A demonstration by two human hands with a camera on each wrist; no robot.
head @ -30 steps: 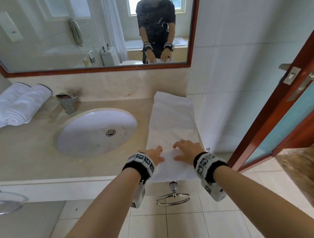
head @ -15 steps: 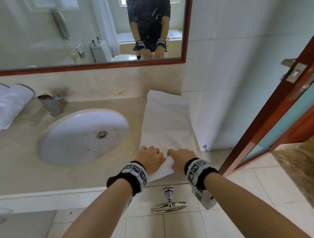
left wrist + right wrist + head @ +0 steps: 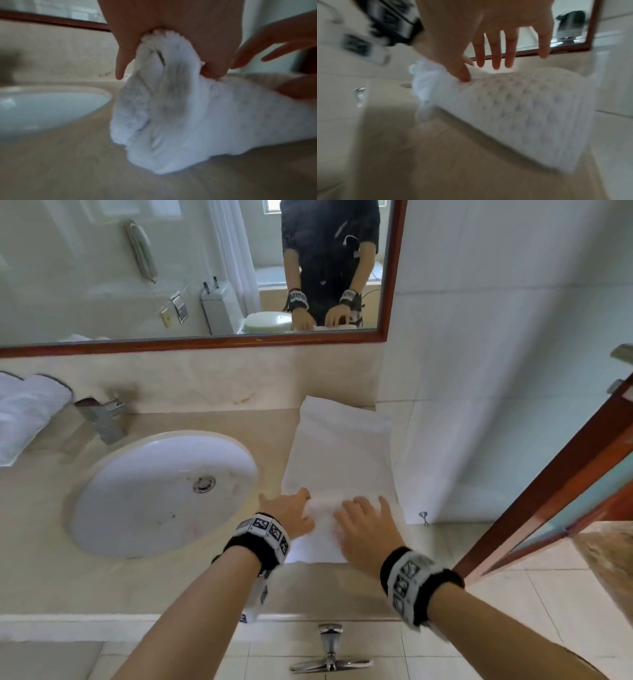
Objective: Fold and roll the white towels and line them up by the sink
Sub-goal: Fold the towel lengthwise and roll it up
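Observation:
A white towel (image 3: 339, 446), folded into a long strip, lies on the counter right of the sink (image 3: 102, 508) and reaches the back wall. Its near end is turned over into a short roll (image 3: 325, 504). My left hand (image 3: 289, 513) grips the roll's left end; in the left wrist view the thumb and fingers (image 3: 212, 71) pinch the bunched towel (image 3: 171, 108). My right hand (image 3: 363, 520) lies over the roll's right part. In the right wrist view its fingers (image 3: 494, 54) stretch straight above the towel (image 3: 522, 108) and only the thumb touches it.
Rolled white towels (image 3: 24, 416) lie at the back left beside the tap (image 3: 102, 419). A mirror hangs above the counter. The white tiled wall borders the towel on the right, with an open wooden door (image 3: 548, 484) beyond. A towel ring (image 3: 330, 655) hangs under the counter's front edge.
The hands went from pressing the towel's flat near end to turning it over into a roll, which has moved away from me. My view swung slightly left and right.

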